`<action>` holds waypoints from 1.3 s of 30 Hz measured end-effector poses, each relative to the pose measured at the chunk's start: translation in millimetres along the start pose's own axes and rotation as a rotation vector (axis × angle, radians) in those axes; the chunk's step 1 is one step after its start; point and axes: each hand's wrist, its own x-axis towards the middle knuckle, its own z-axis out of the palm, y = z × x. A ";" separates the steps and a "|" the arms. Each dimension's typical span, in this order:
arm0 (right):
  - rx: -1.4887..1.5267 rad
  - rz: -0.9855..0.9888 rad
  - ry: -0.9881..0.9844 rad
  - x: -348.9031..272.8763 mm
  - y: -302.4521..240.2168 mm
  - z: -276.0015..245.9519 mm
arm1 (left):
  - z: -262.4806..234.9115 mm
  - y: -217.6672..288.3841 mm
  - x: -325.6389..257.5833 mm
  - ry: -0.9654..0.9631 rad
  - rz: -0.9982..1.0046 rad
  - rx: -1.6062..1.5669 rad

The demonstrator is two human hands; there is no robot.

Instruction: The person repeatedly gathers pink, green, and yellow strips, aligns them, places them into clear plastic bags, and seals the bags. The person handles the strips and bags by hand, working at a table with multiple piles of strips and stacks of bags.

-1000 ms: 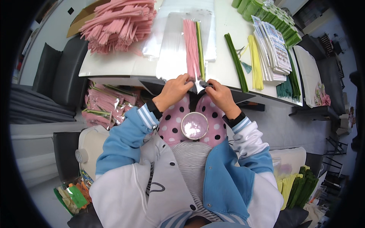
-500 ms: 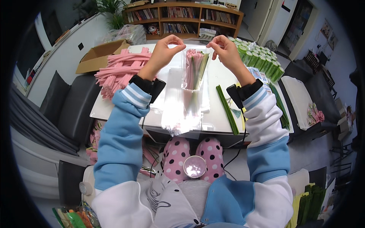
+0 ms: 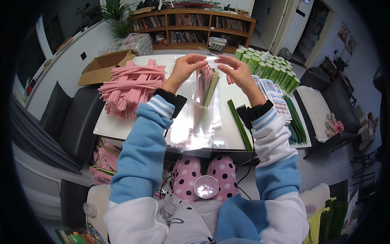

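Observation:
A clear plastic bag (image 3: 200, 99) stands over the middle of the white table, with a bundle of pink and green fuzzy stems (image 3: 208, 83) inside it. My left hand (image 3: 185, 70) pinches the bag's upper left edge between thumb and fingers. On the other side, my right hand (image 3: 237, 72) has its fingers bent at the upper right edge, closed on the film. The fingertips of both hands come near each other above the stems. Under the bag lie more flat clear bags (image 3: 189, 136), shiny with glare, reaching the table's near edge.
Pink fuzzy stems (image 3: 132, 87) are piled at left before an open cardboard box (image 3: 101, 69). Green-wrapped rolls (image 3: 272, 69) stand at the back right, near printed sheets (image 3: 276, 97). Dark green stems (image 3: 239, 124) lie right of the bags. A tape roll (image 3: 206, 187) rests on my lap.
My two hands have come closer together at the top of the bag. The whole view has shifted slightly, so the table and shelf sit a little differently.

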 end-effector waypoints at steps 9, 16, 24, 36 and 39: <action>-0.056 -0.002 0.088 -13.9 17.8 9.6 | 12.8 -1.0 -8.3 -0.019 0.105 -0.027; 0.031 -0.049 0.057 -7.6 17.1 -1.2 | -0.1 8.3 -13.3 -0.132 0.063 0.068; -0.050 -0.413 0.383 -22.6 -17.1 -2.4 | 16.1 4.0 -12.2 -0.050 0.109 -0.021; -0.826 0.055 -0.352 -29.2 -81.0 -41.8 | 75.7 -0.7 -20.6 -0.121 0.090 -0.271; -0.453 0.301 -0.437 -31.1 -81.8 -46.3 | 90.9 -4.6 -21.8 -0.080 0.086 -0.176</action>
